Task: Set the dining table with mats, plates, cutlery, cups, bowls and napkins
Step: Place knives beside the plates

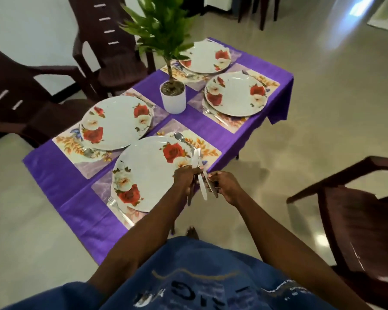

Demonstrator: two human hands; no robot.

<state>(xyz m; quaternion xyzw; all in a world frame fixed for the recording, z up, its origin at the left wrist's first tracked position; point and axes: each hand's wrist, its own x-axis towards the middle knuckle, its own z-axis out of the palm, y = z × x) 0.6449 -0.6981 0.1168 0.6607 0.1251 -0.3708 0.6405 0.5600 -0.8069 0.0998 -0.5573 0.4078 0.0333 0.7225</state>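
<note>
A small table under a purple cloth point(76, 198) carries several floral mats, each with a white rose plate. The nearest plate point(148, 171) has a fork point(119, 211) at its left and a spoon point(180, 138) at its upper right. My left hand point(185, 179) grips a bunch of table knives point(199, 175) over that plate's right edge. My right hand point(224, 185) sits just beside it, fingers pinched on one knife of the bunch. Forks also lie by the far right plate point(235, 93) and the left plate point(117, 121).
A white pot with a green plant point(173, 97) stands mid-table. Dark plastic chairs point(20, 104) line the left side; another chair point(356, 220) stands close at my right. A fourth plate point(205, 57) is at the far end. Glossy tiled floor surrounds the table.
</note>
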